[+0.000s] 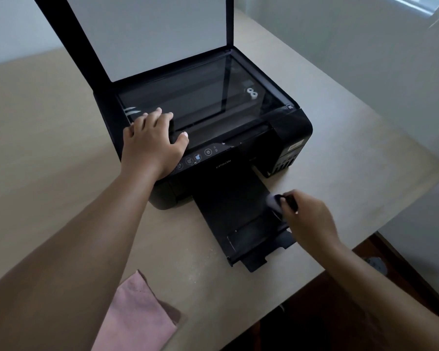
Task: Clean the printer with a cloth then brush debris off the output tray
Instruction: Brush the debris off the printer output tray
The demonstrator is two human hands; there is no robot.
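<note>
Her right hand (308, 215) grips what looks like a small brush (276, 202), bristles over the output tray (228, 214); the left hand (152, 143) presses flat, fingers spread, on the printer (287, 127).

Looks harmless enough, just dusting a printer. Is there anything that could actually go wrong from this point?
A few things, possibly. The left hand presses on the scanner glass, so it may leave smears. The right hand works a brush on the thin output tray, which reaches toward the table edge; a hard push could strain it. The raised lid could drop if the printer is jolted.
</note>
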